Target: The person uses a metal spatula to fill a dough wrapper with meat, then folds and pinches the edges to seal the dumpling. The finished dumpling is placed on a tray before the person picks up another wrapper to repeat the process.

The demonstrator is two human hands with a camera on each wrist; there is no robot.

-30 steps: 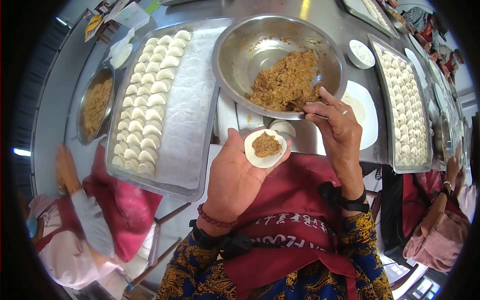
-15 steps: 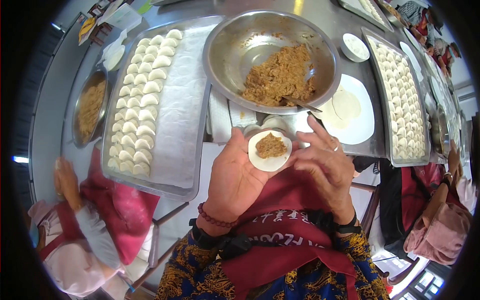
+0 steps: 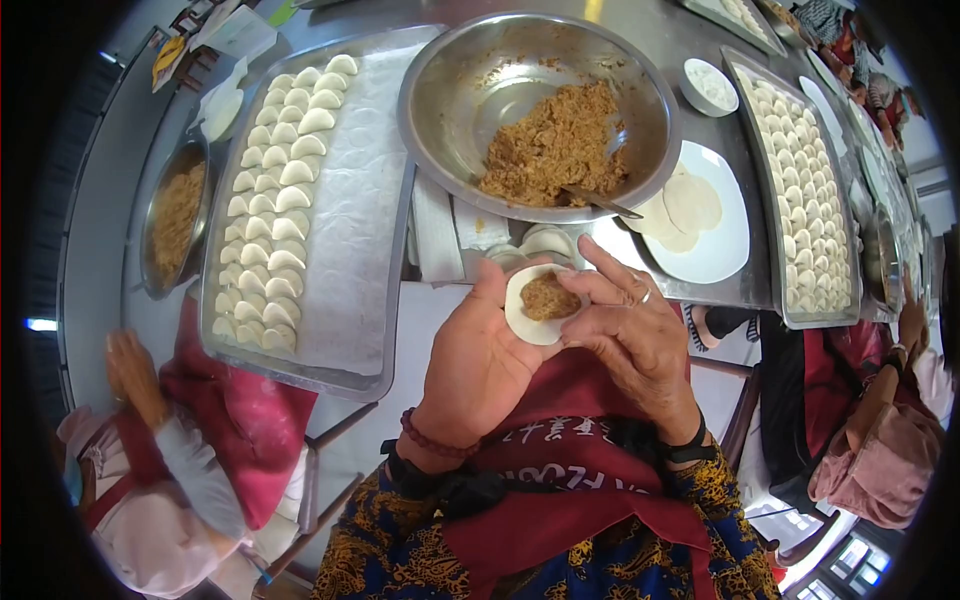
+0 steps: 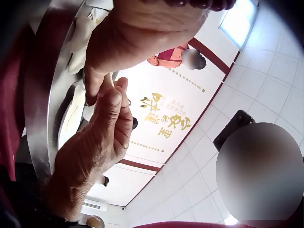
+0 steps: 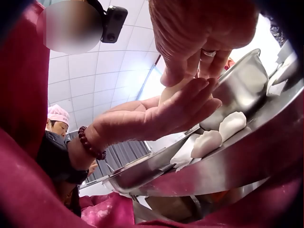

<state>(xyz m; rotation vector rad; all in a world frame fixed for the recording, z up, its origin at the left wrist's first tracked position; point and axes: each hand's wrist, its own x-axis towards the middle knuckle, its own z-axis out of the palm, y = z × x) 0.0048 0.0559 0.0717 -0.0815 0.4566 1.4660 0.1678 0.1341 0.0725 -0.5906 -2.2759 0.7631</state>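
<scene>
A round dumpling wrapper (image 3: 520, 305) with a mound of brown filling (image 3: 548, 297) lies on the fingers of my left hand (image 3: 475, 355), palm up. In the right wrist view the fingers of that left hand (image 5: 166, 114) stretch out straight under it. My right hand (image 3: 635, 345) pinches the wrapper's right edge between thumb and fingers, lifting it a little against the filling. Just beyond stands a steel bowl (image 3: 440, 135) of the same filling (image 3: 555, 140), a spoon (image 3: 605, 203) resting in it with its handle over the near rim.
Left of the bowl, a tray (image 3: 345, 340) holds rows of folded dumplings (image 3: 265, 240). Several folded dumplings (image 3: 545, 242) lie under the bowl's near side. A white plate (image 3: 715, 250) carries wrappers (image 3: 692, 205). Further right are a small white bowl (image 3: 710, 90) and another dumpling tray (image 3: 805, 200).
My right hand has let go of the spoon, left it in the bowl, and come down-left to the wrapper's right edge, which it now pinches. My left hand keeps carrying the filled wrapper.
</scene>
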